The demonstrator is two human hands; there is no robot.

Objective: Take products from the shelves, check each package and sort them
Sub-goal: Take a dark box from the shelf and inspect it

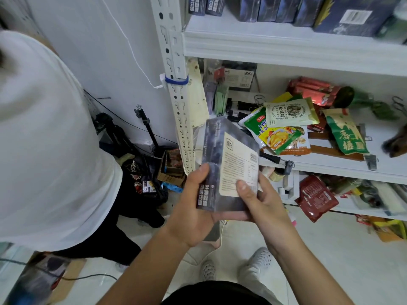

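Note:
A dark blue-grey product box [222, 150] with a cream printed label on its face is held upright in front of the white shelf unit [286, 47]. My left hand [193, 208] grips its lower left side, thumb on the front. My right hand [262, 201] holds the lower right side, thumb pressed on the label. More dark boxes of the same kind [275, 7] stand in a row on the upper shelf.
The middle shelf [330, 168] carries loose snack packets: green-and-yellow pouches [279, 133], a green bag [345, 135], red packs [312, 89]. A dark red bag [315, 197] lies on the lower shelf. A person in a white shirt [44, 139] stands at left. Tripods and bags [143, 172] crowd the floor.

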